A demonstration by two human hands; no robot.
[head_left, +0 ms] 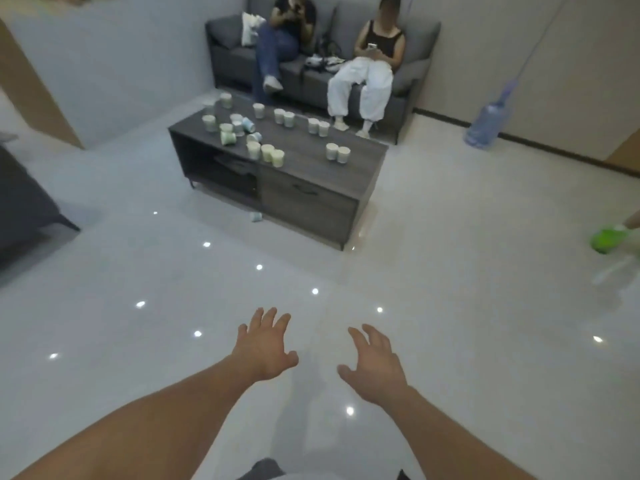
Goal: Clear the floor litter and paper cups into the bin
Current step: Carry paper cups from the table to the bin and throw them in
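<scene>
Both bare forearms reach forward from the lower edge of the view. The left hand (265, 344) has its fingers spread and straight and holds nothing. The right hand (375, 365) is likewise spread, fingers slightly bent, palm down, with nothing in it. Both hands hang above the floor (450, 278), apart from each other, touching nothing.

The floor is pale, glossy tile with ceiling lights reflected in it. Well ahead stands a low dark table (308, 162). The cups (268, 153) are scattered over its top, most upright, a few tipped over near the left end. One floor cup (256, 217) lies on the tile just in front of the table's base.

Behind the table two people sit on a grey sofa (415, 39). A blue water bottle (486, 124) stands against the right wall.
</scene>
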